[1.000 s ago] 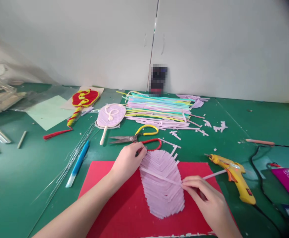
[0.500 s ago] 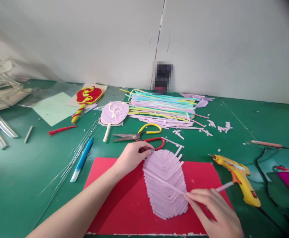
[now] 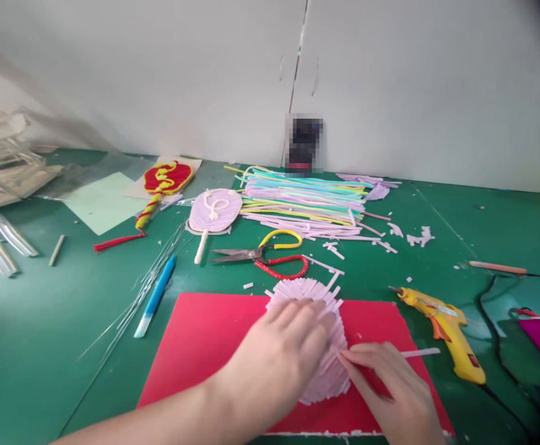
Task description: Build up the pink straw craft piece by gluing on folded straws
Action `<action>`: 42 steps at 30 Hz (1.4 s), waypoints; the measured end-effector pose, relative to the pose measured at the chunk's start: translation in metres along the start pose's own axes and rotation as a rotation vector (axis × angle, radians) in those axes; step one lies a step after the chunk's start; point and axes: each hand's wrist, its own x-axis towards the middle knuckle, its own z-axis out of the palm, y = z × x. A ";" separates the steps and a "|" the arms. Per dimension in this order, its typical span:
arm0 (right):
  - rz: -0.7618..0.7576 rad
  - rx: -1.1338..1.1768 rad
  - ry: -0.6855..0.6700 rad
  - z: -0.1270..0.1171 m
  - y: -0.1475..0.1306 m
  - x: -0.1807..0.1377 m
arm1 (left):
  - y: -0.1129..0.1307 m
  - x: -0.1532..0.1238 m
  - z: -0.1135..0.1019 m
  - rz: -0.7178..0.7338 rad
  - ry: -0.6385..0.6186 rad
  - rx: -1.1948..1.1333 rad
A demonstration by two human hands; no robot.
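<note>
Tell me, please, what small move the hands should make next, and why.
Probably press the lilac strip down with the left hand while the right hand keeps it straight: the left hand lies over the lilac oval, and the right hand pinches the strip at the oval's right edge, with one end jutting out beyond that hand.

Green counter [image 3: 28,334] against a pale wall [image 3: 158,74]
A dark, slightly slanting seam [image 3: 300,49] splits the wall near its middle, a faint upright mark on either side; the left end looks shadowed and beige.
</note>
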 end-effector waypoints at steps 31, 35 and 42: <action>0.129 0.112 -0.089 0.006 -0.003 0.000 | 0.001 -0.047 0.030 0.147 -0.229 0.205; 0.113 0.101 -0.122 0.004 -0.002 0.004 | 0.001 -0.050 0.034 0.102 -0.268 0.154; 0.045 0.059 -0.163 -0.003 0.009 0.013 | 0.001 -0.047 0.033 0.054 -0.302 0.075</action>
